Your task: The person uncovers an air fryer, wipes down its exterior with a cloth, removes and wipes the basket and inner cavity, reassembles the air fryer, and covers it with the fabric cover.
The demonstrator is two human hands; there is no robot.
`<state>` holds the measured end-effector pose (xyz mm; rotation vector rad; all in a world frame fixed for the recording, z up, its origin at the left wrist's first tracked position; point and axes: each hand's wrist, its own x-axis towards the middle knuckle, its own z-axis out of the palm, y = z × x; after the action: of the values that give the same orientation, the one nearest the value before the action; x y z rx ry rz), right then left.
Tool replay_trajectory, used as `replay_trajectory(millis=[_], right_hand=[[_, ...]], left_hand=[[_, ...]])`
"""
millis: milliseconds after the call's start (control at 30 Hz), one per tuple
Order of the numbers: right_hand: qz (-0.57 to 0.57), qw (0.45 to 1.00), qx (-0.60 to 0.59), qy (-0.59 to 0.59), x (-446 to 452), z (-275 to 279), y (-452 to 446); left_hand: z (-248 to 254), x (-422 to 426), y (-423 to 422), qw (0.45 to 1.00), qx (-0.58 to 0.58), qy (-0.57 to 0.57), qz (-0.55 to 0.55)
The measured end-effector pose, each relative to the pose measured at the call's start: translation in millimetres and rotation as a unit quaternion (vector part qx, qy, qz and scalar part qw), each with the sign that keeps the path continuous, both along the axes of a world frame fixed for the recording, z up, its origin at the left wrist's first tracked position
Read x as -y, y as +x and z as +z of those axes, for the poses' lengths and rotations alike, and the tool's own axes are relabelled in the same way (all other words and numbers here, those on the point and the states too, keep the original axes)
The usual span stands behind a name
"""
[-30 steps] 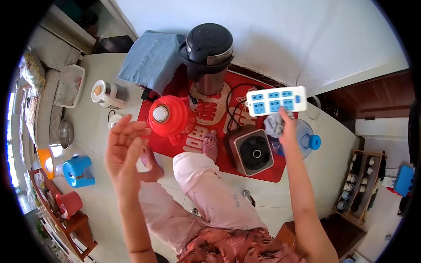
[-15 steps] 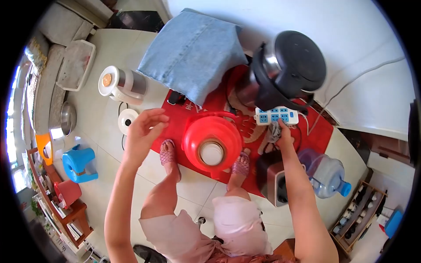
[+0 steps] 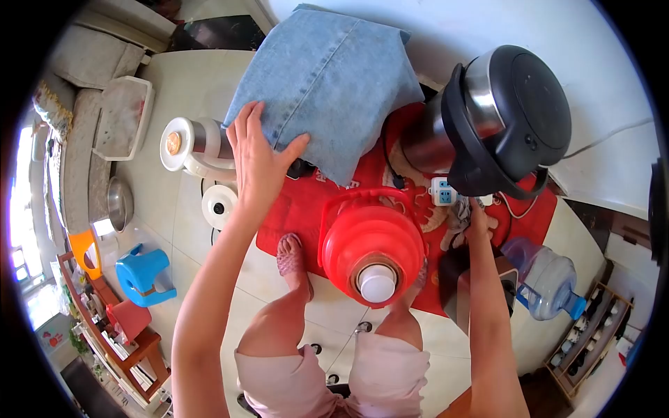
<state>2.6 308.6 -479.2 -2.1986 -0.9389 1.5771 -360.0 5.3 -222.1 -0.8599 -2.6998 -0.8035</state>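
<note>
My left hand [image 3: 259, 157], fingers spread, is at the near left side of a light blue denim cover [image 3: 327, 76] draped over something boxy; whether it presses on the fabric I cannot tell. My right hand [image 3: 478, 221] is closed on a crumpled grey cloth [image 3: 458, 214]. Close to it lies a white power strip [image 3: 443, 191] with blue sockets, partly hidden behind a large black and steel electric pot [image 3: 516, 118]. Between my arms stands a red thermos flask [image 3: 373, 244] with a white stopper [image 3: 377, 283] and a raised red handle.
A red mat [image 3: 293, 209] lies under these things. On the left are a white-lidded kettle [image 3: 202, 143], its round base [image 3: 219, 207], a steel bowl [image 3: 120, 203] and a blue stool [image 3: 145, 274]. A brown box-shaped appliance [image 3: 456, 292] and a clear water bottle [image 3: 547, 282] stand right.
My left hand has moved forward from beside the flask to the denim cover, its fingers spreading. My right hand, still with the grey cloth, has come off the sockets' top. The view has shifted.
</note>
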Motion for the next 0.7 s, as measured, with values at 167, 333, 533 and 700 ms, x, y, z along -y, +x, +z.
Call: replay_trajectory(millis=[167, 333, 533, 700], right_hand=[[0.181, 0.961, -0.206, -0.027, 54, 101, -33], [0.310, 0.919, -0.206, 0.130, 102, 213, -63], [0.363, 0.871, -0.237, 0.230, 117, 322, -73], [0.398, 0.848, -0.256, 0.238, 153, 379, -76]], left_hand=[[11, -4, -12, 0.995, 0.102, -0.022, -0.009], [15, -5, -17, 0.996, 0.052, 0.065, -0.033], [72, 48, -8, 0.798, 0.393, 0.452, 0.064], [119, 129, -7, 0.667, 0.374, 0.641, 0.065]])
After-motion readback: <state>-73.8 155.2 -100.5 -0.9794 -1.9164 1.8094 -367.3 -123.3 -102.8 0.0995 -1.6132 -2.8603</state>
